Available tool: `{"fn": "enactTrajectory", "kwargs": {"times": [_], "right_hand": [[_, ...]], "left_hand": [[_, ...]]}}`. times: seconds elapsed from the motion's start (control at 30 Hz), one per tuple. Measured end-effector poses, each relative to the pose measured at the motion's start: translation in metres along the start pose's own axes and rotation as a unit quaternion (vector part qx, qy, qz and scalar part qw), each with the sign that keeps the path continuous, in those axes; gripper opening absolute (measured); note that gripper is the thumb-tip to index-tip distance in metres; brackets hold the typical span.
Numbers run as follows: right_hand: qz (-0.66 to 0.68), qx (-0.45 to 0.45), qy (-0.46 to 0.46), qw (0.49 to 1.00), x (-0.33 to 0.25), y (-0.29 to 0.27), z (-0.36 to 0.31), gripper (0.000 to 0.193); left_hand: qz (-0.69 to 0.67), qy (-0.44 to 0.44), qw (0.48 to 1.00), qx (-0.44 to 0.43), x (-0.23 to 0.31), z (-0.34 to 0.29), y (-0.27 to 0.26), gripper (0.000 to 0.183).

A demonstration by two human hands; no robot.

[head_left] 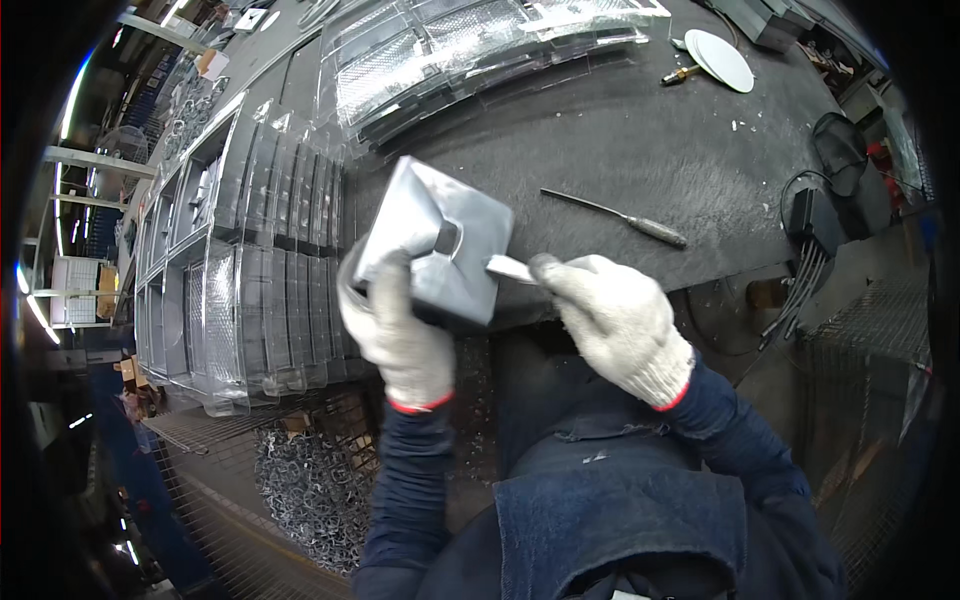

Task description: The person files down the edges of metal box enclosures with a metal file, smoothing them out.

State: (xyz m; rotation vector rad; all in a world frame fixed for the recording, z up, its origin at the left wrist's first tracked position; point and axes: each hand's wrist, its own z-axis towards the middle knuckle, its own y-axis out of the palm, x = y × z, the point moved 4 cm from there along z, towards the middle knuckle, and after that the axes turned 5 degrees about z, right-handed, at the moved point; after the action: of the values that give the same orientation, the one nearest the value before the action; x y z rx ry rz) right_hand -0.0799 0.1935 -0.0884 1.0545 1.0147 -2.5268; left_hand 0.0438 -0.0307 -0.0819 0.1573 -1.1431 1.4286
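My left hand (405,340), in a white knitted glove with a red cuff edge, grips a square grey metal piece (475,210) from its near left side. Sloping faces run in toward a small square opening at its middle, and my thumb presses on the front. The piece is tilted above the bench's near edge. My right hand (622,325), gloved the same way, pinches a short, flat, whitish strip (511,268). Its tip reaches the right edge of the metal piece; whether it touches, I cannot tell. What the strip is does not show.
A thin rod-like tool with a handle (655,230) lies on the dark bench (600,140). Transparent plastic trays (270,320) are stacked at left, more trays (480,60) at the back. White discs (720,60) lie far right. Many metal pieces (315,490) fill a wire basket below left.
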Motion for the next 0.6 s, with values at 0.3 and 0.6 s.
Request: {"fn": "enactTrajectory", "kwargs": {"times": [0.3,0.6], "right_hand": [[-0.206,-0.097,-0.029,0.973,-0.02,-0.008,0.006,0.037],[-0.218,-0.152,-0.076,0.961,-0.029,-0.011,0.018,0.046]], "left_hand": [[-0.183,-0.205,0.883,-0.381,0.012,0.076,0.043,0.045],[-0.068,-0.088,0.863,-0.492,0.019,0.107,0.068,0.037]]}}
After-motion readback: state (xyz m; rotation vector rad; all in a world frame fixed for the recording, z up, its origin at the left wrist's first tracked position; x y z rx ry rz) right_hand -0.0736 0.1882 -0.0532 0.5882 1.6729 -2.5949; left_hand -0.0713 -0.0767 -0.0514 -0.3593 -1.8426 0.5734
